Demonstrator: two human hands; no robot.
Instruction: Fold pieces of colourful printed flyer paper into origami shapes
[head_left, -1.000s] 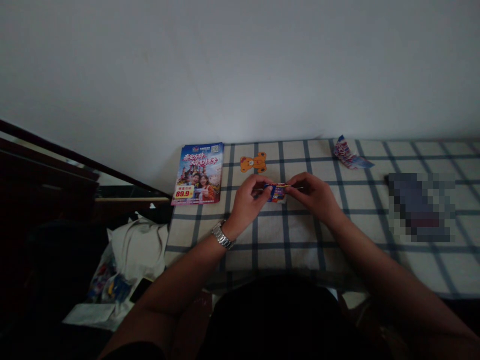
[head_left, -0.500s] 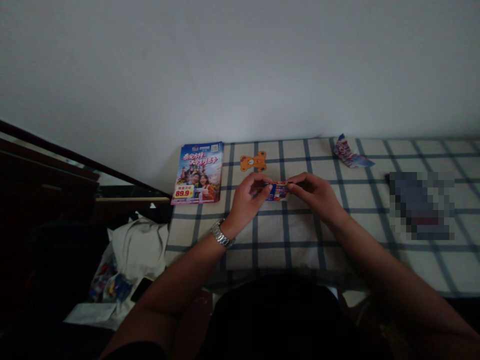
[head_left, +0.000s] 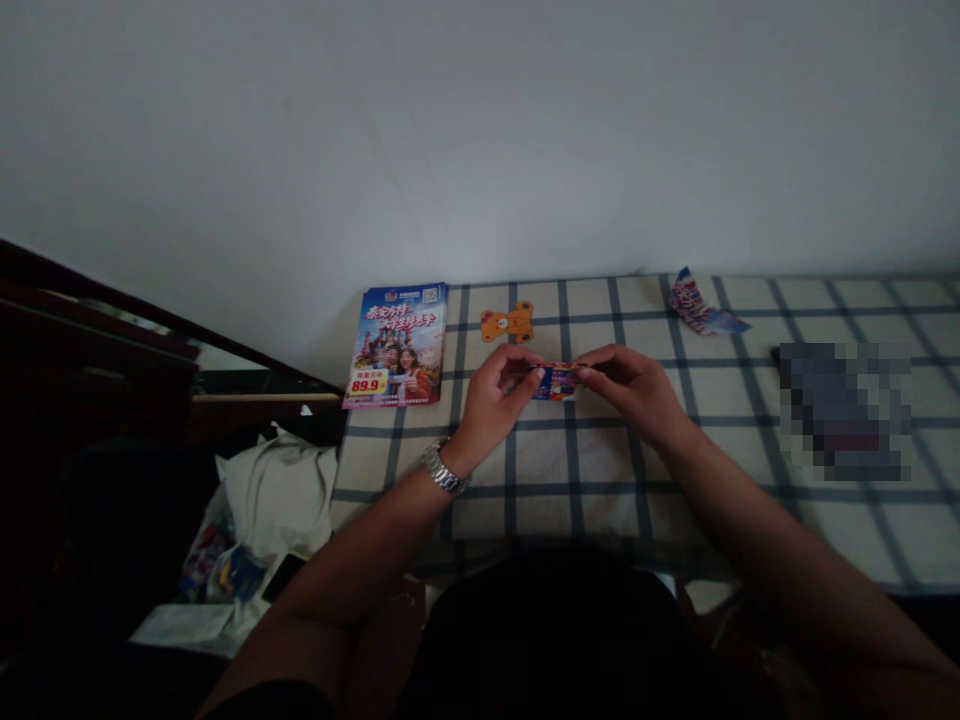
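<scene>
Between my two hands is a small folded piece of printed paper point(head_left: 556, 382), blue and multicoloured, above the checked cloth. My left hand point(head_left: 501, 392), with a metal watch point(head_left: 444, 468) at the wrist, pinches its left end between thumb and fingers. At the other end my right hand point(head_left: 630, 388) pinches it with thumb and forefinger. A stack of printed flyers point(head_left: 397, 345) lies to the left of my hands. Just beyond my left hand is a flat orange bear cutout point(head_left: 507, 323).
The checked cloth point(head_left: 540, 470) covers the table against a pale wall point(head_left: 525, 140). A folded paper piece point(head_left: 701, 308) lies at the back right. Farther right is a blurred-out dark object point(head_left: 836, 405). Down at the left are a whitish bag point(head_left: 277, 490) and a dark phone-like object point(head_left: 285, 577).
Both hands keep their pinch on the folded paper in nearly the same place. Its lower face is tilted very slightly differently; the rest looks the same.
</scene>
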